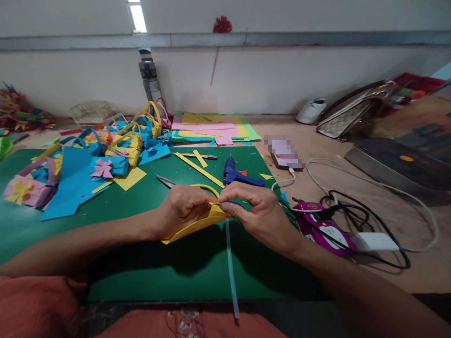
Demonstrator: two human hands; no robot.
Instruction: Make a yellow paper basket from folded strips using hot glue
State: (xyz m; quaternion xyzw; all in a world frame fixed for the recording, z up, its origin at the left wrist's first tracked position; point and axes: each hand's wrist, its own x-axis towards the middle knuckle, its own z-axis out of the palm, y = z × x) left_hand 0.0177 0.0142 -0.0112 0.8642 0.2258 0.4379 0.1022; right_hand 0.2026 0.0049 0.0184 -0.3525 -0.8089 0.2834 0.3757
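Note:
A folded piece of yellow paper (197,226) is held up above the green mat (141,272). My left hand (179,209) grips its left part, fingers closed around it. At its right end, my right hand (252,211) pinches the edge between thumb and forefinger. Behind my hands lie scissors (165,181) with yellow handles, partly hidden by the left hand. A blue glue gun (230,171) rests just beyond the right hand. From below the right hand a clear glue stick (231,272) extends toward the mat's front edge.
Small paper baskets (123,150) crowd the left back, beside a blue sheet (70,183). Coloured paper sheets (211,126) are stacked at the back. A phone (283,152), a purple power strip (324,230) and tangled cables (359,216) occupy the right side.

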